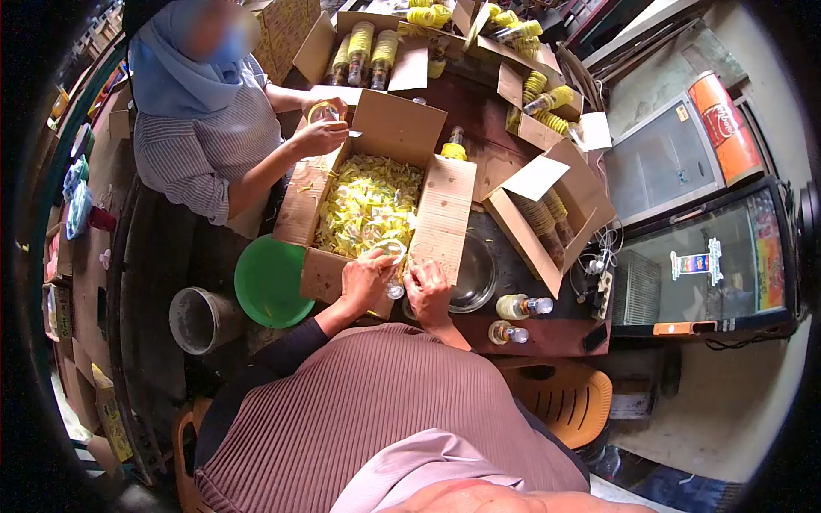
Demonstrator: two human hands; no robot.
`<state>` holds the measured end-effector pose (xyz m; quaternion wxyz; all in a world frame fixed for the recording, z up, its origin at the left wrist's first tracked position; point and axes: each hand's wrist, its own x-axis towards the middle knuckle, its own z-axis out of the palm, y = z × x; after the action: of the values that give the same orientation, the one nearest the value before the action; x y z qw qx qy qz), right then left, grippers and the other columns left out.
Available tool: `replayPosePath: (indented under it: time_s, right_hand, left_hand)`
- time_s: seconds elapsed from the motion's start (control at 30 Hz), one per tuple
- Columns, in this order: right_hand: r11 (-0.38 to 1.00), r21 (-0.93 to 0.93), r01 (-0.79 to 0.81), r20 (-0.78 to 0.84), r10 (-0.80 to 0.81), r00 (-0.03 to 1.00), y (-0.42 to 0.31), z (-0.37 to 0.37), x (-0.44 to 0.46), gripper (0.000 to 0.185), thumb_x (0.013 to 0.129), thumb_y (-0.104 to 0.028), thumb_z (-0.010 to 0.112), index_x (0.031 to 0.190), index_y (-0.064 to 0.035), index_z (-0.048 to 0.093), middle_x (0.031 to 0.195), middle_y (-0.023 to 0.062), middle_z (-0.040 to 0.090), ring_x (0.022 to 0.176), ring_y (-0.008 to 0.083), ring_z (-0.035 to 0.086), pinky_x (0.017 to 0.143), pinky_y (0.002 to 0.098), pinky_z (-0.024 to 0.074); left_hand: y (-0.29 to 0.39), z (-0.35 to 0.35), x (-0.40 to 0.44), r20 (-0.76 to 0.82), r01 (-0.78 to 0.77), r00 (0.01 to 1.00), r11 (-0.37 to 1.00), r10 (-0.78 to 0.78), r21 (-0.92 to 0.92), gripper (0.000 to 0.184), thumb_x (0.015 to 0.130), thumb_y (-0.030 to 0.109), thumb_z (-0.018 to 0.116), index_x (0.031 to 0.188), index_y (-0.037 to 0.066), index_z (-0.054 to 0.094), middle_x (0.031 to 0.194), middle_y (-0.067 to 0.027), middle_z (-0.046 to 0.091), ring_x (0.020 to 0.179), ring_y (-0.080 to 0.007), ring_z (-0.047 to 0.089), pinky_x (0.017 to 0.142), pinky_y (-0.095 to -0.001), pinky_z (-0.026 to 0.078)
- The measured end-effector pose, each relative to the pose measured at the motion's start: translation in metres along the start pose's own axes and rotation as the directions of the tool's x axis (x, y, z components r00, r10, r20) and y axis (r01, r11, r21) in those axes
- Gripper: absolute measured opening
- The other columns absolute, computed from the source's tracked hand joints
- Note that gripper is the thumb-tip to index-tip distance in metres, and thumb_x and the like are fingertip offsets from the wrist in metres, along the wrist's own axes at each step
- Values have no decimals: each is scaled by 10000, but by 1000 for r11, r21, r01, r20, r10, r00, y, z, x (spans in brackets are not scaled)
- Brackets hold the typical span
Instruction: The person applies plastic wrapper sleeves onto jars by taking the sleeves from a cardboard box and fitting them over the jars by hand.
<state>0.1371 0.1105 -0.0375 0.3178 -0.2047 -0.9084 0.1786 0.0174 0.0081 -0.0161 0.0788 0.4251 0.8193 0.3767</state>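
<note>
Mauve cloth (436, 466) is draping over ribbed brown fabric (368, 385), nearest the head camera, and just beyond come two busy hands! The left hand (366, 280) is curling its fingers closed round one clear, round-rimmed cup (396, 278), which is hovering at the near edge of a big cardboard carton (445, 214). Bunching up close beside it, the right hand (430, 289) is bending its fingers inward; whether they're gripping anything, you can't tell. Inside that carton, crinkly yellow pieces (368, 205) are heaping up, far too many to count. One smooth green basin (269, 286) and one round grey bucket (201, 321) are sitting left. Two clear, yellow-banded containers (513, 308) are resting right, on the dark desk (569, 340). Across the carton, one co-worker (201, 128) in stripes is holding a second clear cup (325, 113).
</note>
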Motion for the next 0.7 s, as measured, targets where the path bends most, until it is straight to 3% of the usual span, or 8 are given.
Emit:
replayPosePath:
  time_s: [0.1,0.2,0.3,0.37,0.43,0.5,0.6,0.7]
  right_hand:
    - [992,-92,92,16,-91,996,4,5,-1,86,757,-87,646,738,-50,571,735,101,520,711,290,571,634,402,475]
    - [969,42,-243,61,240,969,5,5,11,79,756,-89,654,745,-43,591,748,109,545,660,293,579,594,401,475]
    - [931,215,-294,-4,302,953,0,1,14,79,751,-78,658,737,-39,590,737,109,539,629,297,573,571,407,470]
    - [934,213,-288,15,292,956,-7,-6,12,77,743,-62,660,730,-42,587,733,109,532,650,297,574,583,401,468]
    - [992,81,-98,22,97,995,-12,-12,11,79,745,-71,658,725,-43,587,731,110,528,671,294,574,600,397,469]
    - [994,43,-101,26,100,995,-8,-7,10,84,748,-80,656,721,-43,586,732,114,525,693,295,575,616,395,469]
    - [926,208,-315,47,312,949,2,-1,12,73,767,-93,652,741,-35,619,724,109,543,653,273,592,590,386,472]
    - [884,289,-367,29,375,927,-2,-8,10,82,774,-104,654,746,-30,629,720,104,552,633,264,594,579,380,473]
  left_hand:
    - [3,0,-3,75,-23,997,1000,23,7,197,825,299,628,924,141,696,791,-81,612,686,-307,626,578,-415,488]
    - [1,6,-7,67,-58,996,998,59,-17,177,812,282,642,929,160,696,775,-77,597,666,-292,618,567,-399,483]
    - [0,2,-1,46,-49,998,999,48,21,185,815,286,644,923,146,698,771,-76,597,676,-290,619,577,-391,483]
    - [-1,0,-1,13,-15,1000,1000,15,14,180,822,287,642,917,145,701,773,-70,599,673,-292,618,576,-389,483]
    - [1,0,-2,17,-24,1000,1000,24,6,175,827,288,636,917,153,702,771,-68,598,672,-291,617,575,-391,482]
    - [3,2,-5,24,-44,999,999,44,-5,167,836,290,625,918,169,706,767,-64,596,670,-291,617,571,-395,479]
    - [1,5,-10,73,-98,992,995,99,-14,188,828,299,617,958,188,695,853,-62,629,681,-287,636,565,-385,503]
    - [1,1,-5,45,-100,994,995,100,14,180,826,286,618,963,195,690,822,-48,610,652,-282,626,552,-380,497]
